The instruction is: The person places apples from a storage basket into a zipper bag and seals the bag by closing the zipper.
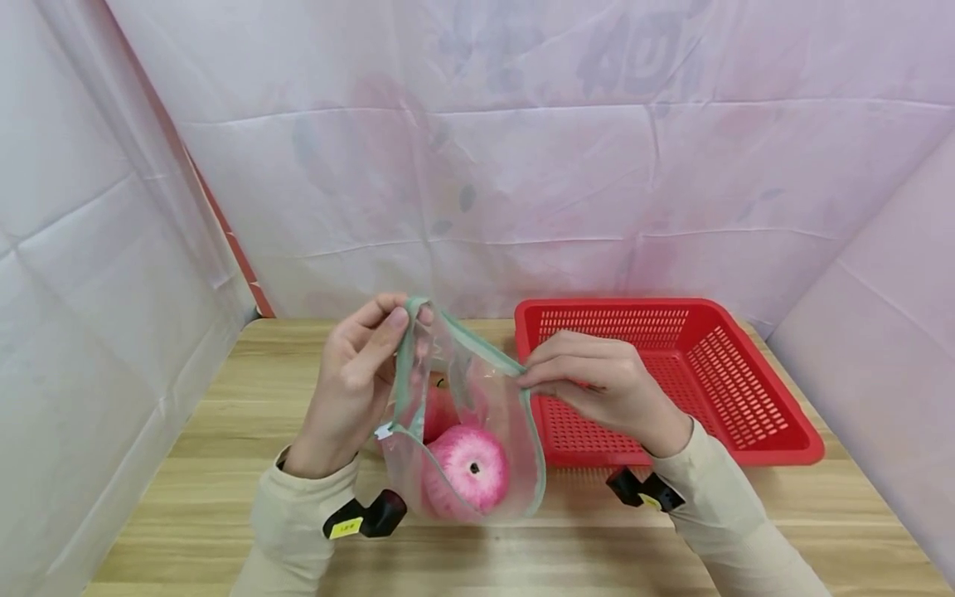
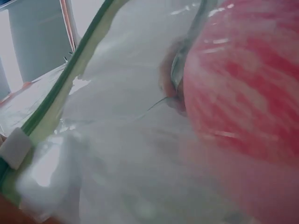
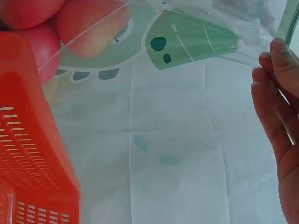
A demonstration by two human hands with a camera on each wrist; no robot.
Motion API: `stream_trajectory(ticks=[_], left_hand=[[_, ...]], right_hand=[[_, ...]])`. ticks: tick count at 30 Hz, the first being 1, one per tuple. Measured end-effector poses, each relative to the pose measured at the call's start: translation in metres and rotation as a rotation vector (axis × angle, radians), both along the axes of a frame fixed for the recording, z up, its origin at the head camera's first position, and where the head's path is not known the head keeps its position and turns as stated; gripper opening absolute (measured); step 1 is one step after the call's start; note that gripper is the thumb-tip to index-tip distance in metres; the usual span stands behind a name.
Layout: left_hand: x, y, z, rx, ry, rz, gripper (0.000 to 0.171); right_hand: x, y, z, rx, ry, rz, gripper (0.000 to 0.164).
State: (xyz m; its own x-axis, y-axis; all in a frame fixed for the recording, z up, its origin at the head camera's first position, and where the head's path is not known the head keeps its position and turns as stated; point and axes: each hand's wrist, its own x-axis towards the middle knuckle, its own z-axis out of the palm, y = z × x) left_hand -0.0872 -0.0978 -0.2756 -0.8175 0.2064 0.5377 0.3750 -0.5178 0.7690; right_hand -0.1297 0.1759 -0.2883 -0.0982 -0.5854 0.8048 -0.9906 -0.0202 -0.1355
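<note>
The left hand (image 1: 349, 377) and right hand (image 1: 608, 383) pinch a bag (image 1: 519, 444) between fingers (image 1: 565, 365), an apple (image 1: 481, 477) inside; a basket (image 1: 802, 444) stands near the right edge of the bench (image 1: 224, 464).

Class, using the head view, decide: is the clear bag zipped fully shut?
No, the bag gapes open, with the left hand and the right hand holding its green edge at separate spots.

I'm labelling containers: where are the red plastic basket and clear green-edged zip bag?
Red plastic basket (image 1: 776, 455), head view: front rim.
Clear green-edged zip bag (image 1: 525, 456), head view: right side wall.
</note>
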Motion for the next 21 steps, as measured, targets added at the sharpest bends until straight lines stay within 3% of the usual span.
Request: stream_trajectory(ticks=[7,11,17,21], left_hand=[[0.004,-0.013,-0.002,-0.154,-0.078,0.055,0.016],[0.004,-0.021,-0.005,-0.237,-0.074,0.074,0.017],[0.011,-0.041,-0.015,-0.448,-0.014,0.054,0.028],[0.018,-0.054,-0.026,-0.662,0.004,-0.033,0.042]], right_hand=[[0.007,0.005,0.005,-0.025,-0.008,-0.087,0.012],[0.009,0.008,0.006,-0.058,-0.028,-0.115,0.015],[0.011,0.007,0.007,-0.152,-0.042,-0.144,0.023],[0.012,0.004,0.008,-0.24,-0.036,-0.176,0.027]])
